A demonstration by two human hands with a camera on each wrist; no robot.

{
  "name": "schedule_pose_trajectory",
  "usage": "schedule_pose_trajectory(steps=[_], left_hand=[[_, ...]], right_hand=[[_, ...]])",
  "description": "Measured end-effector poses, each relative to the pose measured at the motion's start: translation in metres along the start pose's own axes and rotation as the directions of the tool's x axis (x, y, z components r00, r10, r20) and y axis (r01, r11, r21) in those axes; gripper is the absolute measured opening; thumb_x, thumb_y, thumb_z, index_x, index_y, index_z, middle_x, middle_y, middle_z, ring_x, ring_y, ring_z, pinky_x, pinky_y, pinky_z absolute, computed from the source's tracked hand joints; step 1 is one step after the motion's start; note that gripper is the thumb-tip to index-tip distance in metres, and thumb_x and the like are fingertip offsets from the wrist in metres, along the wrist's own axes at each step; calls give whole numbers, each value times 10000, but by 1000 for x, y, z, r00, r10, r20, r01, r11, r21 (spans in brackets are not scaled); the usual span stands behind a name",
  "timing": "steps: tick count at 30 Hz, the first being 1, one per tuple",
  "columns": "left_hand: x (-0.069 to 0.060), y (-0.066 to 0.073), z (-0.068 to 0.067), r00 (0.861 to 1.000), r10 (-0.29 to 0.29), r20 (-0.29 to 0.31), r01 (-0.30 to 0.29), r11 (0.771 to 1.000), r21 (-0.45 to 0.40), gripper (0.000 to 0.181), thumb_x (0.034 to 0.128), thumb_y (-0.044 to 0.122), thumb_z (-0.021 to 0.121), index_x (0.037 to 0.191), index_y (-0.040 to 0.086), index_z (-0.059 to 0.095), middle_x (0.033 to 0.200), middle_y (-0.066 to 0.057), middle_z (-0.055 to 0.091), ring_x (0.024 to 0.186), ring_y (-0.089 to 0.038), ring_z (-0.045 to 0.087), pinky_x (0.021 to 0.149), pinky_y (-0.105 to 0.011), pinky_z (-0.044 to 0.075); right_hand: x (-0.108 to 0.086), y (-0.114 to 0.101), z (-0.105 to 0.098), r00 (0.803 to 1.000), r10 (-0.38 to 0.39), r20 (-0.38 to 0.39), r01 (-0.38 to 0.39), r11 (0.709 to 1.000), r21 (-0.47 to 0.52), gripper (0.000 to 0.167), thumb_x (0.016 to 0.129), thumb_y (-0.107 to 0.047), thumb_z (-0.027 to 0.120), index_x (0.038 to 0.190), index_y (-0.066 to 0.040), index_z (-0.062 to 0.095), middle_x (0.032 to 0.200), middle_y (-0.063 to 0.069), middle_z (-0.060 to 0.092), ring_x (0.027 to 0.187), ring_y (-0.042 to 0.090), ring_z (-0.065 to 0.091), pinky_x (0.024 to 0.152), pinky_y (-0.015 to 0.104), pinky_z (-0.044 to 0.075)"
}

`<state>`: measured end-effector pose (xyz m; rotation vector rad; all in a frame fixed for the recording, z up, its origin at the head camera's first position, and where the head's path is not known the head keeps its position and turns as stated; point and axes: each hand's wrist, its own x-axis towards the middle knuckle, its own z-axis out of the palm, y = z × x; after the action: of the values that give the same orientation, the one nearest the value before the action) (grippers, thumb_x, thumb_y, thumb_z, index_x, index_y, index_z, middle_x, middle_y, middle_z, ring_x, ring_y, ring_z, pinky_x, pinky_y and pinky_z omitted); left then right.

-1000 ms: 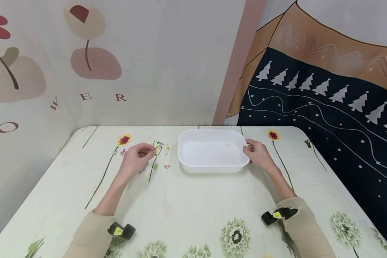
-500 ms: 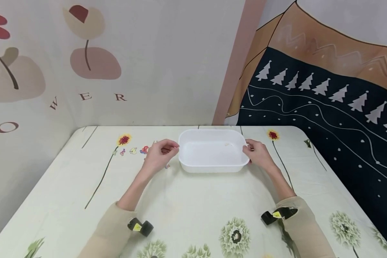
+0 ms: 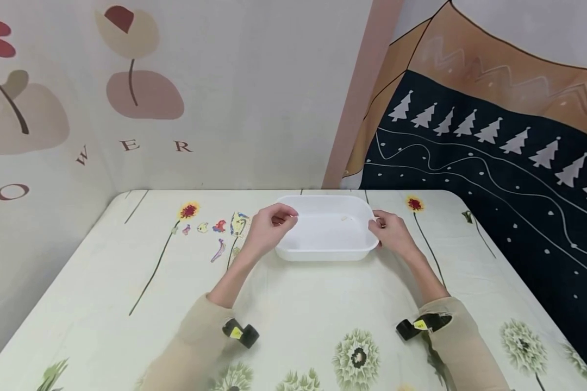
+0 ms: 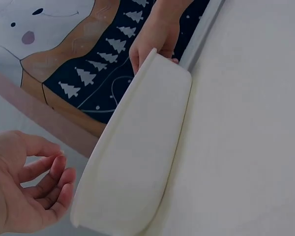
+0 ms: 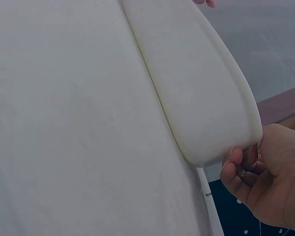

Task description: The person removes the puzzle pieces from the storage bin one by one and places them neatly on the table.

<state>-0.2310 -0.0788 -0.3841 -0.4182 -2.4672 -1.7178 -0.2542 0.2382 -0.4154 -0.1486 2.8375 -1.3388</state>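
Note:
A white rectangular tub (image 3: 323, 254) with rounded corners stands at the table's far side. My right hand (image 3: 393, 231) grips its right end at the rim; the right wrist view shows curled fingers (image 5: 236, 169) under that rim. My left hand (image 3: 269, 228) hovers over the tub's left end, thumb and forefinger tips together. In the left wrist view a tiny pale spot shows at these fingertips (image 4: 59, 160), and I cannot tell whether it is a nail or a held piece. A small pale scrap (image 3: 344, 219) lies inside the tub.
Left of the tub lie small cut-out pictures: a red one (image 3: 219, 226), a yellow one (image 3: 203, 227), a purple strip (image 3: 218, 250) and a yellow-blue one (image 3: 237, 224). The tablecloth (image 3: 293, 304) has printed flowers. A wall (image 3: 254, 108) closes off the back.
My left hand has moved right from above the cut-outs, past the tub's left rim, to over its inside. My right hand keeps its place on the tub, which has stayed put.

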Motion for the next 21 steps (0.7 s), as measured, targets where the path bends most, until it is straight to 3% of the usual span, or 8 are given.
schedule_pose_trajectory(steps=[11,21], left_hand=[[19,15,39,998,45,47,-44,999,-30,83,926,35,674,990,2,715,836,-70,676,775,-161,607,734,-230,487],[44,11,71,994,-45,97,43,999,20,71,928,53,689,980,10,711,827,-58,668,785,-167,613,746,-240,484]], right_hand=[[0,1,-1,1000,-12,6,12,1000,-11,469,994,-156,521,1393,91,508,697,55,508,525,202,560,487,242,425],[-1,-1,-2,1000,4,17,-4,1000,-12,489,989,-150,520,1412,93,490,726,84,549,535,198,563,491,241,429]])
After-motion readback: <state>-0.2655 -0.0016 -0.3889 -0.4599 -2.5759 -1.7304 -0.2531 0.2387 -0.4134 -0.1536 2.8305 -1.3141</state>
